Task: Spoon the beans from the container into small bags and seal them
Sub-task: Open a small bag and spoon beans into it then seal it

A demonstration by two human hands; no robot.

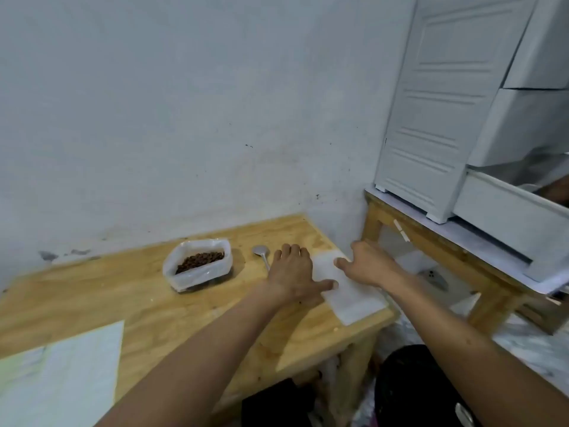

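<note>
From the head view, a light wooden table (147, 291) with visible grain was seen set against a scuffed pale wall (184, 103). To the right of the table, a white panelled plastic cabinet (437, 103) was stood on a separate wooden bench (431, 241). A sheet of white paper (61, 374) was laid on the table's near left corner.

Near the middle of the table, a translucent plastic container (198, 269) was placed, partly filled with small dark brown beans (200, 260). Just right of the container, a metal spoon (261, 254) was laid bowl upward, its handle hidden under the left hand (292, 272).

At the table's right edge, a flat pile of thin white small bags (348, 291) was spread, slightly overhanging the edge. The left hand was rested flat, fingers straight, with its thumb touching the pile. The right hand (366, 263) was held with fingers extended on the pile's far end, nothing being gripped by either hand.
</note>
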